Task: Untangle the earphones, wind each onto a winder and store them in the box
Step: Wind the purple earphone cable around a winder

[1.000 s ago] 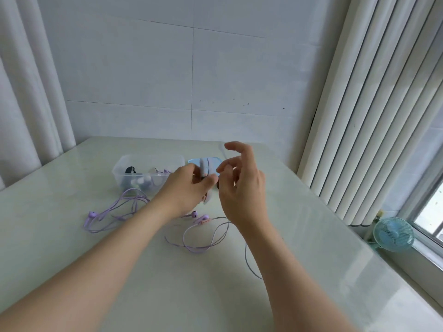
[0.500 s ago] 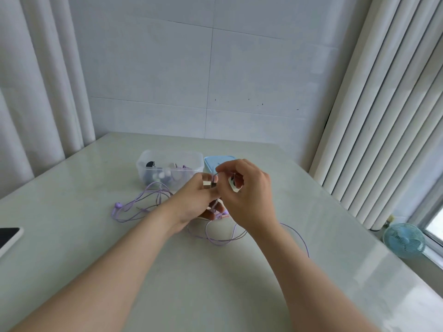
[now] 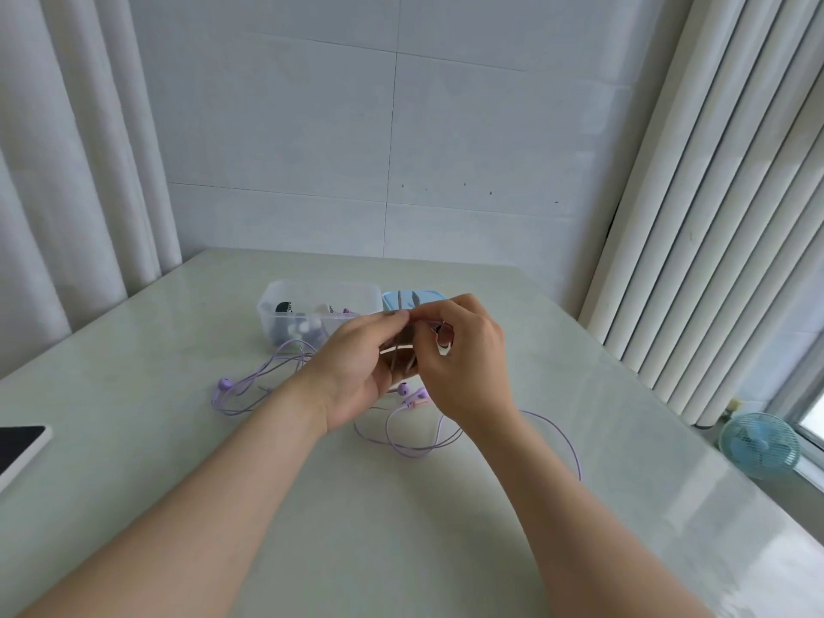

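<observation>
A: From the head camera, where are the two hands?

B: Both are raised over the middle of the table [image 3: 401,550], touching each other. The left hand [image 3: 356,372] has its fingers curled round a small winder [image 3: 398,348], which is mostly hidden. The right hand [image 3: 463,363] pinches the purple cable [image 3: 414,452] with thumb and fingertips, just at the top of the winder.

A: And the rest of this cable?

B: It hangs down from the hands and lies in loose loops on the table at 6 o'clock from them. One long arc goes out at 4 o'clock, past the right wrist. One earbud [image 3: 403,389] lies just under the hands.

A: Is there another pair?

B: Yes, the second earphones [image 3: 249,385], also purple, lie at 9 o'clock from the hands, in a loose bundle.

A: The box?

B: The clear box [image 3: 321,289] stands at 11 o'clock, open, with some small things inside that I cannot name. Its blue lid [image 3: 419,298] lies touching it at 12 o'clock.

A: Anything else?

B: A dark screen device [image 3: 18,443] lies at the table edge at 9 o'clock, and a blue fan [image 3: 758,443] stands at 4 o'clock, beyond the table.
</observation>
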`<action>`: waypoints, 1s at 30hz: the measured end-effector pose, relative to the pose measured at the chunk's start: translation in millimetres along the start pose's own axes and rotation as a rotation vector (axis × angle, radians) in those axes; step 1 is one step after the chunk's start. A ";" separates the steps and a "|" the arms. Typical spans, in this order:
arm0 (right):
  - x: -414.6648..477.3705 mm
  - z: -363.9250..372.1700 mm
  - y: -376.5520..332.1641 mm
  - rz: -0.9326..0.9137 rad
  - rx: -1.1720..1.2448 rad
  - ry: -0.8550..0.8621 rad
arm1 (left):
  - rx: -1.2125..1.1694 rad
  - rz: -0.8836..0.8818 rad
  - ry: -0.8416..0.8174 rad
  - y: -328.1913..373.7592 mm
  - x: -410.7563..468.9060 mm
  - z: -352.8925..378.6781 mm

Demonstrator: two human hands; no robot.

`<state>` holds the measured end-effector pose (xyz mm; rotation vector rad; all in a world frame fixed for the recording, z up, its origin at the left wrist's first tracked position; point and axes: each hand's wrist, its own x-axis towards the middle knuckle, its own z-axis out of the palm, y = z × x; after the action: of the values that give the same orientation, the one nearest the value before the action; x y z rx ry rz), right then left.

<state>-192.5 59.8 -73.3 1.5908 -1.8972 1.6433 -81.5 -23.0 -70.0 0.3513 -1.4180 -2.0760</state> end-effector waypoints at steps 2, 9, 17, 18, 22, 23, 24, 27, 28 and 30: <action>-0.4 0.4 0.3 -0.013 -0.019 -0.007 | -0.001 0.035 0.039 -1.4 0.4 -1.6; -0.7 -2.9 2.1 0.032 -0.004 0.011 | -0.032 0.020 0.101 1.7 -4.0 -2.2; 1.6 -5.1 10.5 0.150 -0.018 0.031 | 0.084 -0.002 0.150 2.8 -3.8 -11.1; 2.5 -5.5 11.3 0.170 -0.012 0.035 | 0.057 0.005 0.144 3.4 -3.9 -10.8; 5.3 -10.5 10.0 0.229 0.024 0.035 | -0.011 0.034 0.124 4.7 -2.6 -11.9; 5.7 -11.8 10.0 0.253 0.057 0.006 | -0.014 0.039 0.118 5.4 -2.2 -12.6; 4.9 -12.8 8.7 0.282 0.110 -0.039 | -0.011 0.042 0.116 6.0 -1.8 -13.1; 3.3 -12.3 10.6 0.267 0.052 -0.187 | 0.071 0.050 0.177 8.7 -1.2 -15.5; 2.8 -11.8 11.1 0.250 0.011 -0.240 | 0.111 0.054 0.225 9.8 -1.3 -15.8; 1.3 -12.4 8.6 0.272 0.030 -0.328 | 0.209 0.072 0.356 11.6 -1.4 -17.8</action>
<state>-205.7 67.3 -72.9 1.7715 -2.3528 1.5912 -67.4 -38.5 -66.6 0.7061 -1.4051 -1.7071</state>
